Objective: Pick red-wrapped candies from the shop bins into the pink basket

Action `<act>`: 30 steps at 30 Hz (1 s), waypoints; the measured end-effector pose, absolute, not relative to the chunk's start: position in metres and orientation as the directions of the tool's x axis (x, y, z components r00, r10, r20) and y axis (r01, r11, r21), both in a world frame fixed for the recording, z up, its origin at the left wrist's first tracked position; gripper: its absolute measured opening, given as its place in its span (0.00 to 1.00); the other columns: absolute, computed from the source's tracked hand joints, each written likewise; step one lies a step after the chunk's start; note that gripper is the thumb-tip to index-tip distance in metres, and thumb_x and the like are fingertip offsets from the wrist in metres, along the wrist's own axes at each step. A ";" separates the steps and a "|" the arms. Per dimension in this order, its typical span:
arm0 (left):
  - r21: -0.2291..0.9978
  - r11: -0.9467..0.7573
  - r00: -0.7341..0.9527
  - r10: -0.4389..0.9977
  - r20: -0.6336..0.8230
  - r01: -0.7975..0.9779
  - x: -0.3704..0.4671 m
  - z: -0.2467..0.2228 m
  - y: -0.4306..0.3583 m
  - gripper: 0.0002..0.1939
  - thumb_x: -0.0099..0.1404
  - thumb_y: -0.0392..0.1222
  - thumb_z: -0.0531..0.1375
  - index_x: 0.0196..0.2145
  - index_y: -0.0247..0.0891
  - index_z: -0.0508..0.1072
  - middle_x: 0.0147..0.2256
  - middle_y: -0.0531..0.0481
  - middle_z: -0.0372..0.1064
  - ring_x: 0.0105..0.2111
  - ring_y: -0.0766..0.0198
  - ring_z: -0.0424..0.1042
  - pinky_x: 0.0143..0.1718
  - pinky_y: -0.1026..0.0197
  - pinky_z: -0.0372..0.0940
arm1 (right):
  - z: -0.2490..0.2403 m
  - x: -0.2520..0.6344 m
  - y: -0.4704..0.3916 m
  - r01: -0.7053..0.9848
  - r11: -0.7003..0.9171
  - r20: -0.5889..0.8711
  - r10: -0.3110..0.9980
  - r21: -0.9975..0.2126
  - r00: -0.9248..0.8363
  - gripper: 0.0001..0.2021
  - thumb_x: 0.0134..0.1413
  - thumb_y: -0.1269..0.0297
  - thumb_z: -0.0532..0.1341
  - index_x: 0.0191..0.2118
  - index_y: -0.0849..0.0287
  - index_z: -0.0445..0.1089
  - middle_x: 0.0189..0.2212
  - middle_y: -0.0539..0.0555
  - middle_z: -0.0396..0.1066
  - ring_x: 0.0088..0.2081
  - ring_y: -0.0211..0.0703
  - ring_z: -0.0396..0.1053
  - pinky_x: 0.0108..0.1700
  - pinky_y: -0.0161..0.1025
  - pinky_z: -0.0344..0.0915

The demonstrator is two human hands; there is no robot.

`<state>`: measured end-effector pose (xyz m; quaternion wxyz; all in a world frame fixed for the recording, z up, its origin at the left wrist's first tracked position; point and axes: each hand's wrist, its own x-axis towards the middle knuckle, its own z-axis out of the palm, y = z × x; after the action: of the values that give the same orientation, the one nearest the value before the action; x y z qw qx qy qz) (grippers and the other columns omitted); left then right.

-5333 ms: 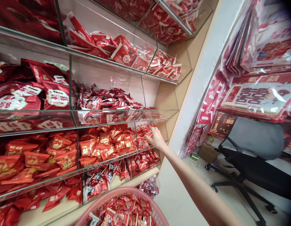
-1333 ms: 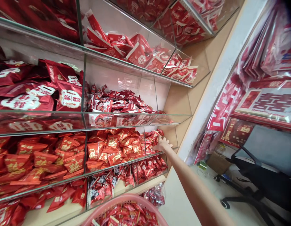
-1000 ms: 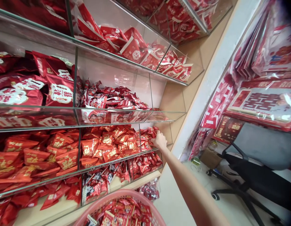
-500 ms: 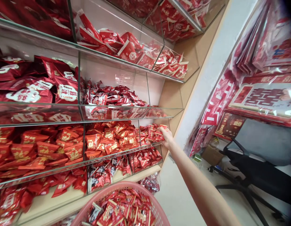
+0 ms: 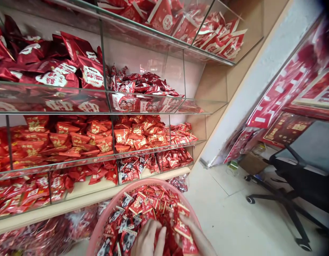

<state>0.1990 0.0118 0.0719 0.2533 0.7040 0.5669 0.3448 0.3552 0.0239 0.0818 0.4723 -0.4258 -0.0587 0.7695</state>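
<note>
A pink plastic basket full of small red candy packets is low in front of me. Some of its packets have black-and-white prints. My right hand is inside the basket's right side, closed around several red-and-gold packets. Beside it, my left hand rests over the packets in the middle, back upward. Its fingers are bent and a little apart, nothing seen gripped in them, though the tips are partly hidden.
Glass-fronted shelves hold red packets in divided compartments. Bagged goods lie under the lowest shelf. To the right are a wooden side panel, hanging red wares, a cardboard box and a black office chair.
My right hand has come down from the small right-hand shelf compartment into the basket, with packets in it. My left hand has entered view over the basket. The view has tilted downward.
</note>
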 end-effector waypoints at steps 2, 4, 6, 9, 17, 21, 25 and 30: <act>0.757 -0.203 0.047 0.974 0.223 0.621 0.204 0.065 0.006 0.17 0.64 0.51 0.47 0.44 0.41 0.68 0.40 0.46 0.70 0.41 0.61 0.70 0.41 0.62 0.65 | 0.071 0.344 0.016 -0.642 -0.572 -0.593 0.775 -0.512 -0.218 0.15 0.40 0.61 0.68 0.35 0.66 0.73 0.26 0.56 0.74 0.24 0.37 0.70 0.27 0.31 0.65; 0.743 -0.211 0.039 0.969 0.242 0.635 0.209 0.056 -0.001 0.24 0.62 0.52 0.50 0.52 0.40 0.64 0.48 0.43 0.67 0.47 0.58 0.67 0.45 0.60 0.64 | 0.066 0.334 0.011 -0.605 -0.535 -0.535 0.820 -0.590 -0.203 0.18 0.38 0.59 0.69 0.37 0.66 0.74 0.28 0.57 0.75 0.29 0.42 0.72 0.33 0.35 0.66; 0.714 -0.249 0.101 0.965 0.244 0.655 0.212 0.046 -0.005 0.26 0.59 0.52 0.52 0.54 0.40 0.64 0.50 0.43 0.66 0.48 0.56 0.66 0.47 0.58 0.64 | 0.065 0.328 0.007 -0.564 -0.487 -0.482 0.859 -0.667 -0.172 0.20 0.38 0.58 0.69 0.39 0.64 0.74 0.31 0.57 0.75 0.36 0.46 0.72 0.41 0.39 0.65; 0.672 -0.272 0.186 0.962 0.199 0.688 0.209 0.032 -0.008 0.27 0.57 0.50 0.55 0.53 0.40 0.66 0.49 0.43 0.67 0.48 0.54 0.66 0.47 0.56 0.64 | 0.066 0.325 0.001 -0.481 -0.463 -0.467 0.876 -0.744 -0.121 0.20 0.39 0.53 0.67 0.37 0.62 0.75 0.34 0.56 0.75 0.43 0.48 0.70 0.49 0.41 0.60; 0.729 -0.221 0.325 0.946 -0.001 0.648 0.187 0.043 -0.004 0.27 0.55 0.40 0.53 0.54 0.39 0.65 0.51 0.45 0.66 0.51 0.58 0.65 0.51 0.60 0.61 | 0.068 0.317 -0.007 -0.307 -0.361 -0.367 0.929 -0.881 -0.040 0.23 0.36 0.49 0.67 0.36 0.62 0.75 0.35 0.57 0.75 0.43 0.49 0.69 0.50 0.41 0.60; 0.791 -0.064 0.261 0.957 -0.123 0.608 0.166 0.066 0.002 0.25 0.57 0.41 0.51 0.53 0.38 0.65 0.48 0.46 0.69 0.42 0.62 0.71 0.45 0.64 0.63 | 0.062 0.318 -0.012 -0.302 -0.428 -0.410 0.904 -0.852 -0.126 0.27 0.39 0.47 0.65 0.41 0.63 0.70 0.27 0.55 0.74 0.24 0.40 0.70 0.30 0.37 0.67; 0.706 0.085 0.112 0.967 -0.229 0.703 0.140 0.080 0.016 0.25 0.60 0.46 0.48 0.55 0.37 0.60 0.37 0.49 0.74 0.25 0.65 0.70 0.31 0.64 0.63 | 0.059 0.344 -0.021 -0.370 -0.521 -0.547 0.836 -0.769 -0.040 0.22 0.38 0.50 0.67 0.36 0.62 0.68 0.26 0.54 0.73 0.19 0.36 0.66 0.17 0.30 0.61; 0.552 -0.118 0.226 0.965 -0.132 0.825 0.144 0.070 0.027 0.26 0.60 0.42 0.49 0.57 0.42 0.58 0.48 0.46 0.68 0.41 0.61 0.71 0.43 0.62 0.62 | 0.076 0.374 -0.026 -0.527 -0.461 -0.572 0.818 -0.714 0.059 0.18 0.43 0.53 0.65 0.32 0.65 0.70 0.18 0.50 0.69 0.16 0.30 0.63 0.19 0.27 0.59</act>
<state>0.1435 0.0273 0.0698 0.2670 0.7360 0.6082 0.1310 0.3741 -0.0255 0.0759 0.5005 -0.5281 -0.1381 0.6719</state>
